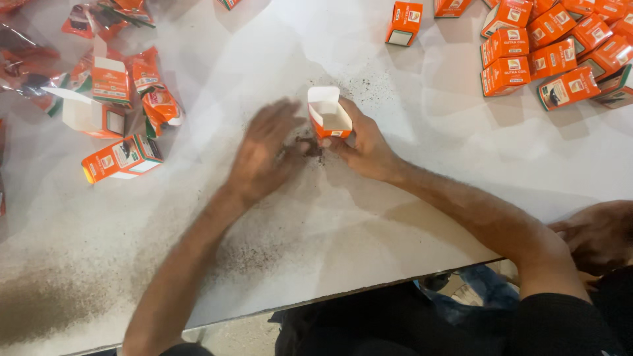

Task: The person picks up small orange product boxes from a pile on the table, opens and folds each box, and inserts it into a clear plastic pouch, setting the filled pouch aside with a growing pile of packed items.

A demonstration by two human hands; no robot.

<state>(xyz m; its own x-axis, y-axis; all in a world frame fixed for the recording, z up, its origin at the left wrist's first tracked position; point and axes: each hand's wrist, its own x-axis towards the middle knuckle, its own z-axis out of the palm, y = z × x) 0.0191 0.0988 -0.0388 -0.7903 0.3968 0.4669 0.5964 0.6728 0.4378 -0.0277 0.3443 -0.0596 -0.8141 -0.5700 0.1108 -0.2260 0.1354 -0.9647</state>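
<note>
My right hand holds a small orange carton upright on the white table, its top flap open and its white inside showing. My left hand lies palm down just left of the carton, blurred, fingers spread over a small dark clump of loose material at the carton's base. Dark powder is scattered on the table around both hands.
A heap of closed orange cartons lies at the back right, one carton standing apart. At the left are open cartons, a lying carton and orange sachets in clear wrap. Another person's hand shows at the right edge.
</note>
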